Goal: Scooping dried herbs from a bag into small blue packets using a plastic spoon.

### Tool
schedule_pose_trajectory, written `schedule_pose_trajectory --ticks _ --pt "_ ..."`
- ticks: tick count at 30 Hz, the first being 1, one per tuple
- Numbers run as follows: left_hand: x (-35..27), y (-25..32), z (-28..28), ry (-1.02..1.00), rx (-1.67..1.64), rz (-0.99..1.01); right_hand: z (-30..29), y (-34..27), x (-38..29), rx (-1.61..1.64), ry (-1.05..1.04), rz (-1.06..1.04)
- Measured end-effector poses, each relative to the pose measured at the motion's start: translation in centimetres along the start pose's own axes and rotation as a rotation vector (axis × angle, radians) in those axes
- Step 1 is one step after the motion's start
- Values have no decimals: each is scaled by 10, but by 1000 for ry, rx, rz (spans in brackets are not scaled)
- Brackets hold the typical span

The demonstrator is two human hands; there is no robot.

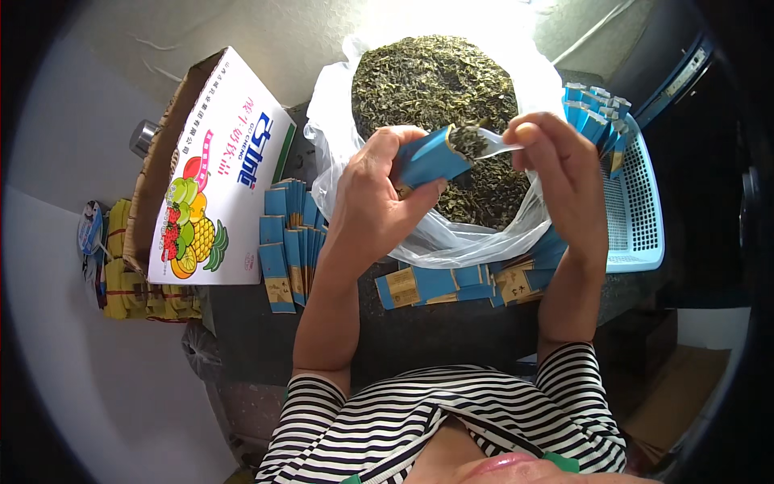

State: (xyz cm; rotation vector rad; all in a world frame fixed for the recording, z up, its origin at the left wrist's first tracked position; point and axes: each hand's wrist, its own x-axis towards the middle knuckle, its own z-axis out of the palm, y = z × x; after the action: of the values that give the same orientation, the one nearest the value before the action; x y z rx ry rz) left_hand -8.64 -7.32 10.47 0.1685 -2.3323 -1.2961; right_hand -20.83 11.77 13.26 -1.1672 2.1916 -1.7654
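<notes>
My left hand (381, 193) grips a blue paper packet (429, 158), tilted with its gold-edged mouth towards the right. Between the thumb and fingers of my right hand (553, 157) is a clear plastic spoon (496, 145); its bowl sits at the packet's mouth with dried tea leaves (468, 142) on it. Both hands are above a big white plastic bag (484, 245), rolled wide at the top and full of loose dried leaves (423, 85). How much is inside the packet cannot be seen.
Flat blue and gold packets (438, 284) lie before the bag, and more (290, 242) stand left of it. A printed cardboard box (211, 181) is at the left. On the right, a light blue plastic basket (650, 206) has upright packets (595, 115) at its far end.
</notes>
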Motion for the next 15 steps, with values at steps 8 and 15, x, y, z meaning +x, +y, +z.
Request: schedule_pose_trajectory --ticks 8,15 --pt "-1 -4 8 21 -124 13 6 -21 -2 -419 -60 -506" --pt "-2 5 5 0 -354 -61 -9 -19 -3 -407 213 -559"
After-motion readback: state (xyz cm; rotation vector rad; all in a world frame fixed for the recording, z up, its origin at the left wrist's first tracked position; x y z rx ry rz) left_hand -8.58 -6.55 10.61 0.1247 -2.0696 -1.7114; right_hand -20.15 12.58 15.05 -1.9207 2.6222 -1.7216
